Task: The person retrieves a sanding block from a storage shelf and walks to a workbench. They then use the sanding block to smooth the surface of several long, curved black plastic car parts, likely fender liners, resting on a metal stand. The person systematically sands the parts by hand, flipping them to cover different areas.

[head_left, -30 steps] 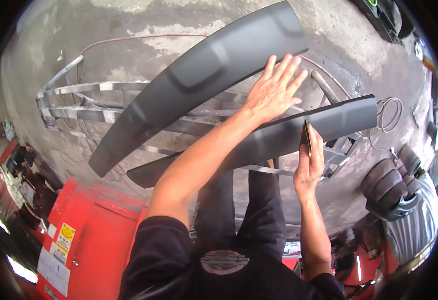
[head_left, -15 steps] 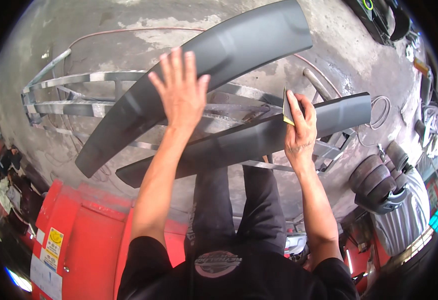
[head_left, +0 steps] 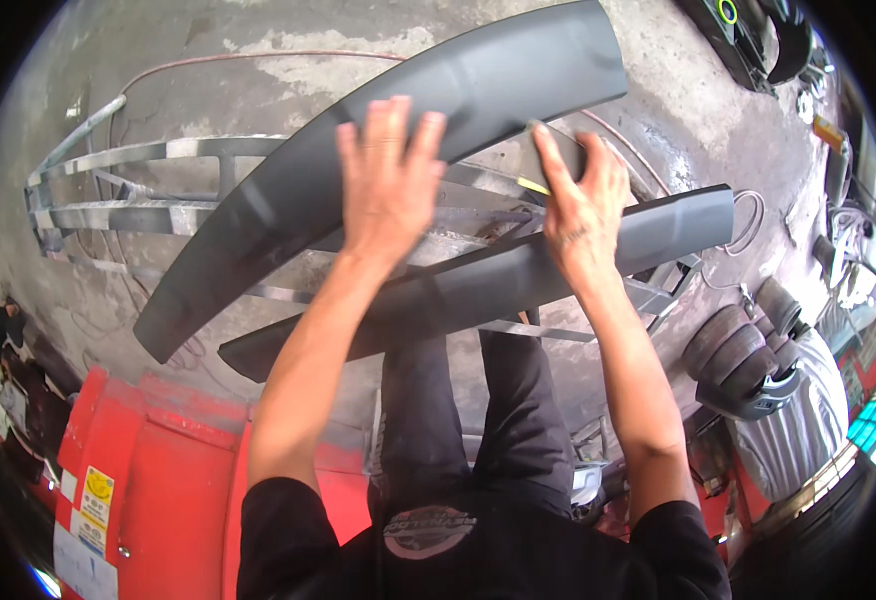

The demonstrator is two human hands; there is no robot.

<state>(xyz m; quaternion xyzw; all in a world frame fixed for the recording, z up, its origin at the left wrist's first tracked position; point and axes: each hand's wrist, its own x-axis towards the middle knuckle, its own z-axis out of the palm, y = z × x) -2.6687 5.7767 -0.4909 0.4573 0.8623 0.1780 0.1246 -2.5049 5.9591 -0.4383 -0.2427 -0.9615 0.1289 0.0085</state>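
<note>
Two long, dark grey plastic trim panels lie across a metal stand [head_left: 128,217]. The far panel [head_left: 528,65] is wide and curved; the near panel [head_left: 468,287] is narrower and straighter. My left hand [head_left: 390,185] is over the far panel's lower edge, fingers spread and slightly blurred; whether it touches the surface I cannot tell. In my right hand [head_left: 588,215] is a dark piece of sandpaper [head_left: 564,152] with a yellow edge, gripped between thumb and fingers. That hand is above the gap between the panels, near the far panel's lower edge.
A thin reddish hose [head_left: 258,56] runs over the concrete floor behind the stand. At the left front stands a red cabinet [head_left: 183,500]. Dark curved parts [head_left: 733,350] are piled at the right, and a black part [head_left: 733,50] lies at the far right.
My right hand has moved with the sandpaper from the near panel up and left toward the far panel. The left hand has shifted slightly to the right.
</note>
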